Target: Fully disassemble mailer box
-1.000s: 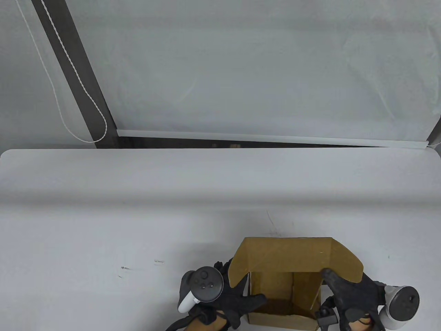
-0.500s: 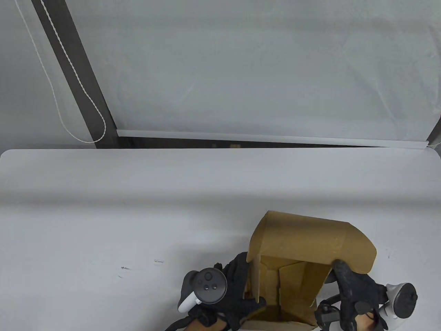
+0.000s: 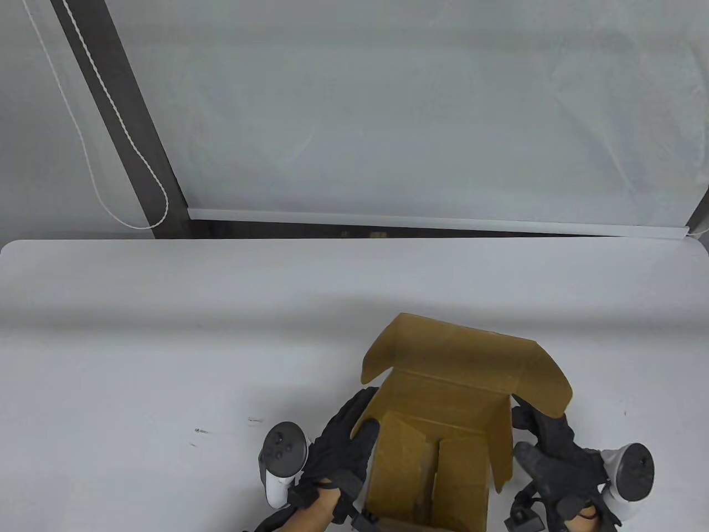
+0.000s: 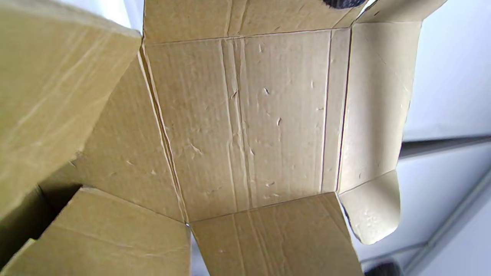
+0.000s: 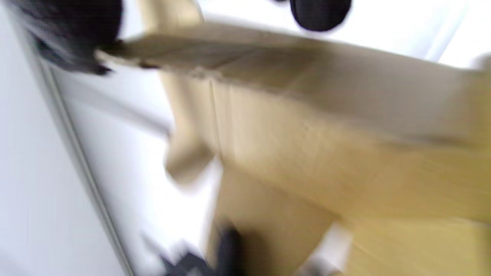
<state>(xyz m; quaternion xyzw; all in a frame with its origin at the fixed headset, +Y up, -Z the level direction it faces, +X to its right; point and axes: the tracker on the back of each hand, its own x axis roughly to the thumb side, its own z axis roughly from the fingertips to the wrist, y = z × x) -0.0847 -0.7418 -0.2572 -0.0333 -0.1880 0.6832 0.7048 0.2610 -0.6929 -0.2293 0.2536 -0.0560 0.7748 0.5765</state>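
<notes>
The mailer box [image 3: 443,443] sits at the near edge of the white table [image 3: 166,343], right of centre, lid [image 3: 471,354] thrown open toward the far side, brown creased panels showing inside. The left hand [image 3: 340,449] grips the box's left wall, thumb hooked over the rim. The right hand [image 3: 559,460] is against the right wall (its view is blurred), and whether it actually grips I cannot tell.
</notes>
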